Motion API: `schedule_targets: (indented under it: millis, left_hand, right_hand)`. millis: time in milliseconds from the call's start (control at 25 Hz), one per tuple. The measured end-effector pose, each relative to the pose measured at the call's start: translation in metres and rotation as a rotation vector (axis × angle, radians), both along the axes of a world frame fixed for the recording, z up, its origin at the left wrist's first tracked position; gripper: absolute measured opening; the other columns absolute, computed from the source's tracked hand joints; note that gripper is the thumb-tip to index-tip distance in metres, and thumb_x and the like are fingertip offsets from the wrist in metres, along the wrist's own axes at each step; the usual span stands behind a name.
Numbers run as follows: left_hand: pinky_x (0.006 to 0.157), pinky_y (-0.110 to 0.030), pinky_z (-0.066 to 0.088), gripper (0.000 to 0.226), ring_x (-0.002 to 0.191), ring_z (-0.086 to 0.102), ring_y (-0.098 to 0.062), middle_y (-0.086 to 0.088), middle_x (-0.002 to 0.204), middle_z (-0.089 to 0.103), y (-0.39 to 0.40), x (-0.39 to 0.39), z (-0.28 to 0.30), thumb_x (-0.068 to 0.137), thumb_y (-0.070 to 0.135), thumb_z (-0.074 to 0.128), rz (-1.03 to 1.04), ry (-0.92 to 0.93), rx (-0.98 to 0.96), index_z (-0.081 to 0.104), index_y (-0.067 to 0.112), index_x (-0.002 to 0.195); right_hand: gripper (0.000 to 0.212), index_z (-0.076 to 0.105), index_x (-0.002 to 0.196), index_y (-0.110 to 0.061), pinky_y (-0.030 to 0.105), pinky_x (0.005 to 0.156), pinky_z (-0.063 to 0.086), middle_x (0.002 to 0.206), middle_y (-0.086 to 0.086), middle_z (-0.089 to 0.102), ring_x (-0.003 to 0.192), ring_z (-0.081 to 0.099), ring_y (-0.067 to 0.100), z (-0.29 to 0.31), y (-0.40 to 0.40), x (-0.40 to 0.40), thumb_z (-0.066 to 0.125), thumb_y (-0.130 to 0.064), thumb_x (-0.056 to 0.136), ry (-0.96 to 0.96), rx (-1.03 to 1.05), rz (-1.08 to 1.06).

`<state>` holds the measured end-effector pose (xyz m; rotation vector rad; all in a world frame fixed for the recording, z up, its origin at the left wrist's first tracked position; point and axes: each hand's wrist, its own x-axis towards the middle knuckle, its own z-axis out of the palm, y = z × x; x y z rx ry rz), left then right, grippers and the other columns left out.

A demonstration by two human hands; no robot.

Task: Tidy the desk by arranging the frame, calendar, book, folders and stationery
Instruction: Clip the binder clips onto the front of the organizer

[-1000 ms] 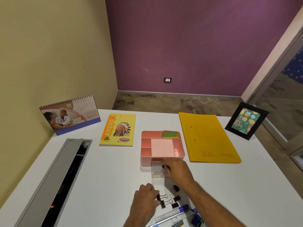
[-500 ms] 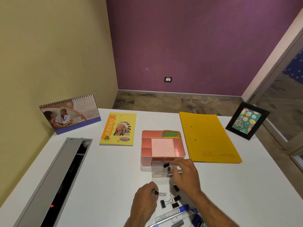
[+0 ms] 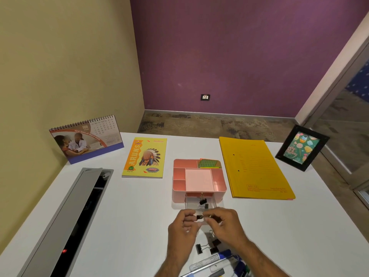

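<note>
My left hand (image 3: 182,226) and my right hand (image 3: 228,224) meet just in front of the pink organiser (image 3: 219,178). Together they pinch one black binder clip (image 3: 199,217); the left fingers are on its black body, the right fingers on its metal handle. The organiser's clear drawer (image 3: 191,205) is pulled out and holds two binder clips (image 3: 203,201). Three more loose clips (image 3: 199,248) lie on the desk below my hands, next to several markers (image 3: 211,260). The calendar (image 3: 85,138), book (image 3: 145,158), yellow folders (image 3: 253,166) and black frame (image 3: 301,148) sit along the back.
A grey cable tray with an open lid (image 3: 65,216) runs along the left of the white desk (image 3: 129,216). Green sticky notes (image 3: 208,163) stand in the organiser's back compartment and a pink pad (image 3: 197,179) fills its centre. The frame stands near the right desk edge.
My left hand lifted a binder clip off the desk and carried it up toward the drawer. My right hand drew back from the drawer and met it on the clip.
</note>
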<state>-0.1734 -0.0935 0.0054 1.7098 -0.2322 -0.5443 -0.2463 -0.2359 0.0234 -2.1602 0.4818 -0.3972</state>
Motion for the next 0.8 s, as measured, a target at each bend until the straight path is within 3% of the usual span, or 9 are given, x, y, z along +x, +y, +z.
schedule_targets:
  millis: [80,200,320,520,800]
  left_hand:
    - [0.074,-0.029,0.058,0.035,0.08,0.064,-0.01,0.012,0.088,0.067,0.006,0.0,-0.007,0.071,0.026,0.083,-0.109,-0.055,0.124,0.062,0.039,0.096]
    - [0.085,-0.023,0.048,0.049,0.098,0.054,-0.002,0.018,0.107,0.058,0.017,0.0,-0.012,0.066,0.05,0.077,-0.503,-0.27,0.419,0.058,0.039,0.109]
    - [0.091,-0.03,0.042,0.056,0.112,0.047,-0.011,0.011,0.12,0.052,0.016,-0.002,-0.019,0.072,0.055,0.072,-0.737,-0.413,0.659,0.057,0.032,0.121]
    - [0.094,-0.035,0.044,0.033,0.114,0.048,-0.02,0.001,0.121,0.054,0.011,-0.004,-0.021,0.087,0.031,0.064,-0.729,-0.485,0.702,0.063,0.023,0.119]
    - [0.083,-0.019,0.04,0.032,0.099,0.054,-0.012,0.008,0.111,0.054,0.016,-0.001,-0.022,0.083,0.019,0.062,-0.596,-0.449,0.597,0.06,0.025,0.114]
  right_hand:
    - [0.019,0.076,0.098,-0.026,0.014,0.07,0.05,0.087,-0.021,0.068,0.078,0.063,0.0,0.002,-0.008,0.003,0.067,-0.02,0.082,-0.007,-0.156,-0.047]
    - [0.022,0.076,0.1,-0.021,0.017,0.072,0.048,0.095,-0.008,0.07,0.084,0.064,0.01,0.006,-0.018,0.017,0.068,-0.016,0.081,0.064,-0.461,-0.132]
    - [0.025,0.072,0.11,-0.022,0.022,0.077,0.049,0.103,-0.003,0.071,0.093,0.064,0.015,0.013,-0.014,0.032,0.065,-0.022,0.086,0.212,-0.558,-0.134]
    - [0.026,0.068,0.115,-0.023,0.027,0.079,0.05,0.109,-0.002,0.067,0.099,0.059,0.017,0.011,-0.006,0.049,0.055,-0.026,0.093,0.359,-0.577,-0.078]
    - [0.03,0.067,0.116,-0.027,0.025,0.082,0.046,0.108,-0.005,0.068,0.1,0.053,0.015,0.006,-0.019,0.052,0.056,-0.027,0.089,0.307,-0.449,-0.057]
